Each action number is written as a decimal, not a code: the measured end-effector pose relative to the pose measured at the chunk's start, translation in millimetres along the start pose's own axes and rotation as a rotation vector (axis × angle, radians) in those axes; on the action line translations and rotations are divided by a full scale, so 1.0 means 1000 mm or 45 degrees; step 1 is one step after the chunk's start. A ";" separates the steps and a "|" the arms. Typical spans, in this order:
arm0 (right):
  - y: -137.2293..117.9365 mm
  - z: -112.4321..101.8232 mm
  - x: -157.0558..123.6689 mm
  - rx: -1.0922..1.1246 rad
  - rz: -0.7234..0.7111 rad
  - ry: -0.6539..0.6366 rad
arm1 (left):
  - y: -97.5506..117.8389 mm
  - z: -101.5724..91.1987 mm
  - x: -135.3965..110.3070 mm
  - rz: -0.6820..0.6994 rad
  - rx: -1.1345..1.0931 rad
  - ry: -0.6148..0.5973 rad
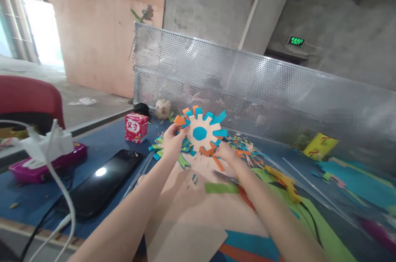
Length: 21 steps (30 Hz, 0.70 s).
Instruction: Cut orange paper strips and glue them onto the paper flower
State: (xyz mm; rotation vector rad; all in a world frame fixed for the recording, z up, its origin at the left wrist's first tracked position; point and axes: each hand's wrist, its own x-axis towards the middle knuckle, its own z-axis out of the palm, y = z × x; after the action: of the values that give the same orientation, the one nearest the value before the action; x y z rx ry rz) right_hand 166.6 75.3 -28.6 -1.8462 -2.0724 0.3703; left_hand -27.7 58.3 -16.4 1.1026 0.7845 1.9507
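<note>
A round paper flower (199,133), with a ring of short cream tabs, a scalloped blue disc at its heart and folded blue and orange strips around its edge, is held up at the centre of the frame, its face turned to the camera. The left hand (173,138) comes to it from the left: its grip pinches the flower's left edge, thumb in front and fingers curled behind. The left forearm slants up from the bottom edge, left of centre, almost straight to the wrist. The right hand (225,152) is at the flower's lower right, knuckles upward and fingertips drawn in at an orange strip; whether that grip is pressed together on the strip, I cannot tell. The right forearm runs up and leftward from the lower right corner, so that the two arms lean toward each other.

Below, in the lower middle of the frame, a cream paper sheet (185,225) covers part of the blue worktop (103,144). On the sheet lie a flat green paper strip (219,188) and orange-handled metal scissors (223,177), partly hidden by the right forearm. Right of that arm lies a yellow glue gun (283,181); a black smartphone (105,179) lies at lower left, below a red printed box (136,128)
</note>
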 end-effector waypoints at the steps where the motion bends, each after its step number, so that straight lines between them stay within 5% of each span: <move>1: 0.002 0.000 -0.002 -0.015 0.023 -0.011 | 0.000 0.001 0.000 -0.017 -0.031 -0.001; 8: -0.002 0.005 -0.016 -0.035 0.046 0.008 | 0.002 0.005 -0.003 -0.274 -0.290 -0.009; 21: -0.022 0.000 -0.027 0.069 -0.101 0.004 | 0.011 0.004 -0.013 -0.497 -0.469 -0.108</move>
State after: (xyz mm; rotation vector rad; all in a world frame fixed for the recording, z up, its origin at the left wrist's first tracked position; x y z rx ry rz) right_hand 149.2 46.1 -21.7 -1.7268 -2.1052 0.3986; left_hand -23.0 42.2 -11.6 0.7418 0.5194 1.6225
